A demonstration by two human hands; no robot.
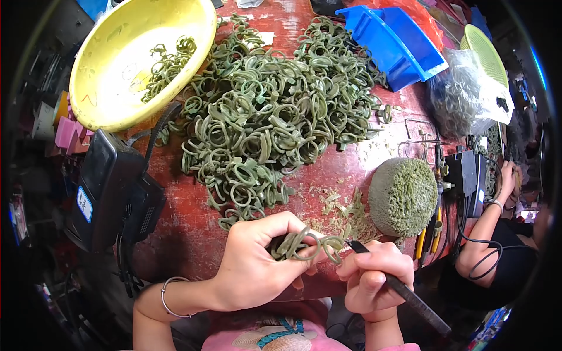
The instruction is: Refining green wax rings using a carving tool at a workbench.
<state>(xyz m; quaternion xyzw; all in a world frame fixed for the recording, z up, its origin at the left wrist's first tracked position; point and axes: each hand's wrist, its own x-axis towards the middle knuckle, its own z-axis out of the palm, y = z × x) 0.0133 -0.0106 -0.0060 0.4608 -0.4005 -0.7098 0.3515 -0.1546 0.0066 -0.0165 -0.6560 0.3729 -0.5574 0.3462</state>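
Observation:
My left hand (257, 263) is closed around a small bunch of dull green rings (298, 244), some poking out past the thumb and forefinger. My right hand (377, 278) grips a slim dark hand tool (418, 304), perhaps a scraper or knife. Its narrow tip meets, or nearly meets, the outermost ring; I cannot tell whether they touch. Beyond both hands spreads a large heap of similar green rings (263, 111), many with short stubs. Pale green shavings (345, 213) are scattered on the red worktop (181, 234) close to my right hand.
A round green block (404, 196) with a rough face stands at right, beside yellow-handled tools (433, 231). A yellow basin (88, 88) with rings stands far left, a black device (108, 187) below it. A blue bin (392, 44) is far right; another person's arm (486, 234) shows at right.

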